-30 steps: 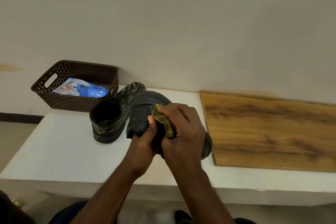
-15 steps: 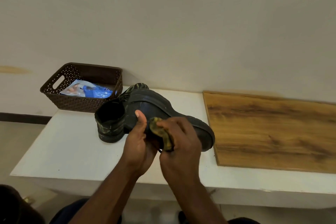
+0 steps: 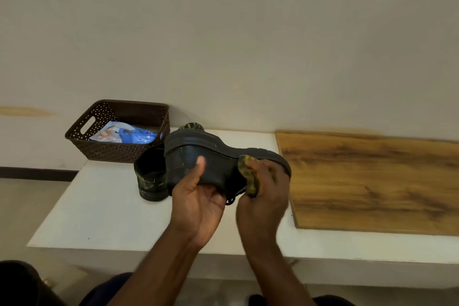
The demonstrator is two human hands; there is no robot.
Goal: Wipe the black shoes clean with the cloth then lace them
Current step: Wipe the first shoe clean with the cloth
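White tabletop (image 3: 104, 216) below: left hand (image 3: 196, 204) grips the raised black shoe (image 3: 213, 164) at its heel, long axis running rightward from the thumb, where right hand (image 3: 263, 196) fingers clasp the cloth (image 3: 248, 174) against its side.

Left hand (image 3: 196, 204) gripping a black shoe (image 3: 211, 156) tipped on its side, right hand (image 3: 263, 196) pressing a yellow-green cloth (image 3: 248, 174) against it, second shoe (image 3: 151, 176) on white table (image 3: 104, 211), brown basket (image 3: 116, 151), wooden board (image 3: 372, 181)

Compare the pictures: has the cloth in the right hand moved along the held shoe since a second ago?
Yes. The cloth has slid from the heel end toward the toe of the held shoe, nearer the wooden board.
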